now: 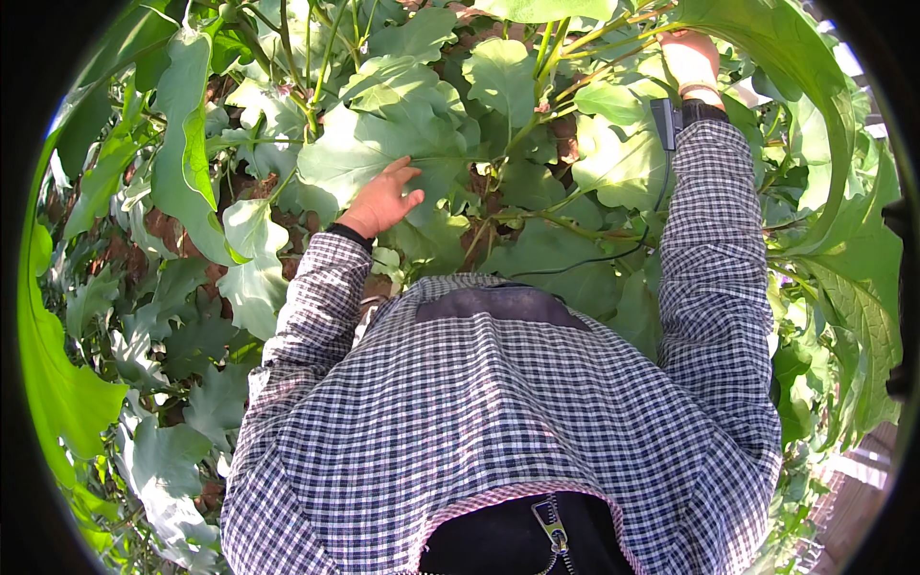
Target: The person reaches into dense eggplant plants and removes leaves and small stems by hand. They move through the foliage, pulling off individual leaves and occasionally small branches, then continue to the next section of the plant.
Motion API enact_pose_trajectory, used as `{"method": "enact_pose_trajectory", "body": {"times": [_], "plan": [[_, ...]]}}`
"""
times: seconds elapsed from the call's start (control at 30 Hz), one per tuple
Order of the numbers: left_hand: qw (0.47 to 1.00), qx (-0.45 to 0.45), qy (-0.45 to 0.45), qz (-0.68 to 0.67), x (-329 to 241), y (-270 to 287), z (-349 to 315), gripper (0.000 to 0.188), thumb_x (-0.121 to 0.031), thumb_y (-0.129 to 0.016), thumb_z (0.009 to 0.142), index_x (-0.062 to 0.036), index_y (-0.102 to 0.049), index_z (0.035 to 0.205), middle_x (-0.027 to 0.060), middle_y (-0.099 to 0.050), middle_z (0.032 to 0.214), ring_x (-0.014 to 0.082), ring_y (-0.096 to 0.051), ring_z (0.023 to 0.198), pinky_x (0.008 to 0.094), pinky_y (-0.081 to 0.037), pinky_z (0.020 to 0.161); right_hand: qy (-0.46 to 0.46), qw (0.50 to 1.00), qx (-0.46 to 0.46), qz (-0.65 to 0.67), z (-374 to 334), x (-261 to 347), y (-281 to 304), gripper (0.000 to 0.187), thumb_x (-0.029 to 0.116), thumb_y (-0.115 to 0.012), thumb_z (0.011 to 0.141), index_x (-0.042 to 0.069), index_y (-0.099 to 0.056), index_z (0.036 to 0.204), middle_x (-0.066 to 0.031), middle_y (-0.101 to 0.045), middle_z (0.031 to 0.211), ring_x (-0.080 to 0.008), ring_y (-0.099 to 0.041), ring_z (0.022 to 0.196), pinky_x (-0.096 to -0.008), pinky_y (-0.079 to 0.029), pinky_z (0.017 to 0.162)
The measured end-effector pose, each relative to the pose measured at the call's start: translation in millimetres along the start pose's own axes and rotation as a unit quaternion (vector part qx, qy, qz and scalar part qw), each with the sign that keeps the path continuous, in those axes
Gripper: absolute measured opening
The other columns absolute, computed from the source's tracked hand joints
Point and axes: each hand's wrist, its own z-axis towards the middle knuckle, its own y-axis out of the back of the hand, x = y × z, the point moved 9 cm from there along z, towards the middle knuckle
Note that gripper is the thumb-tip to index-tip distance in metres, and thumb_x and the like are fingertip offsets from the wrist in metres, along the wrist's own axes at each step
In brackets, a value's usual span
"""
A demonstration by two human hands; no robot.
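My left hand (381, 199) is over a broad, lobed green leaf (347, 153) left of the middle. Its fingers and thumb are apart, and nothing shows in them. Far ahead at the upper right, my right hand (692, 59) reaches in among the plant's stems (628, 46) and leaves. Its fingers are hidden by foliage, so I cannot tell whether they grip anything. A large curling leaf (800, 53) arches beside that hand. Pale green stems (546, 67) rise between my two arms.
Leafy plants crowd both sides, with a tall leaf (184, 125) at the left. Brown soil (163, 230) shows through gaps. A small grey device (663, 125) is strapped at my right wrist, and a thin black cable (585, 262) crosses the leaves before my checked smock.
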Motion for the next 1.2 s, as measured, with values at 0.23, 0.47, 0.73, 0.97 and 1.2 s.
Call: {"method": "enact_pose_trajectory", "body": {"times": [0.23,0.47,0.73,0.97,1.2], "plan": [[0.999,0.019,0.04,-0.01,12,-3,1,0.049,-0.03,-0.062,0.087,-0.005,-0.055,0.128,0.0224,-0.04,0.146,0.0403,-0.047,0.126,0.0419,-0.041,0.103,-0.027,0.996,-0.077,-0.024,-3,-9,-8,0.03,0.036,-0.065,0.078,0.007,-0.066,0.088,-0.0164,-0.067,0.088,-0.0308,-0.065,0.087,-0.0418,-0.052,0.075],[0.999,0.015,0.044,-0.01,12,-4,-3,0.051,-0.033,-0.063,0.086,-0.0042,-0.055,0.128,0.0231,-0.04,0.146,0.0404,-0.052,0.12,0.043,-0.045,0.099,0.136,0.89,-0.294,-0.322,7,-2,36,0.032,0.034,-0.051,0.092,0.011,-0.07,0.104,-0.0086,-0.072,0.097,-0.031,-0.068,0.088,-0.0394,-0.052,0.078],[0.999,0.023,0.029,-0.029,12,-3,-6,0.055,-0.038,-0.061,0.088,-0.0023,-0.054,0.129,0.0237,-0.04,0.145,0.0406,-0.046,0.127,0.0427,-0.043,0.102,-0.104,0.815,-0.106,0.56,-22,-18,62,0.017,0.015,-0.058,0.092,-0.001,-0.06,0.089,-0.0105,-0.064,0.075,-0.0151,-0.058,0.052,-0.0265,-0.044,0.044],[0.999,0.028,0.019,-0.017,8,2,-5,0.054,-0.033,-0.063,0.086,-0.0013,-0.055,0.128,0.0241,-0.041,0.145,0.039,-0.051,0.122,0.0415,-0.045,0.1,0.063,0.961,-0.181,0.198,-13,-2,66,0.037,0.033,-0.064,0.087,0.006,-0.064,0.112,-0.0133,-0.069,0.104,-0.0287,-0.066,0.089,-0.0383,-0.052,0.077],[0.999,0.017,0.021,-0.025,11,4,-8,0.054,-0.033,-0.064,0.085,-0.0021,-0.055,0.128,0.0238,-0.04,0.145,0.0389,-0.054,0.118,0.0413,-0.046,0.098,0.081,0.992,-0.087,-0.048,-3,47,85,0.035,0.035,-0.051,0.092,0.01,-0.067,0.111,-0.015,-0.066,0.115,-0.036,-0.061,0.105,-0.044,-0.046,0.091]]}}
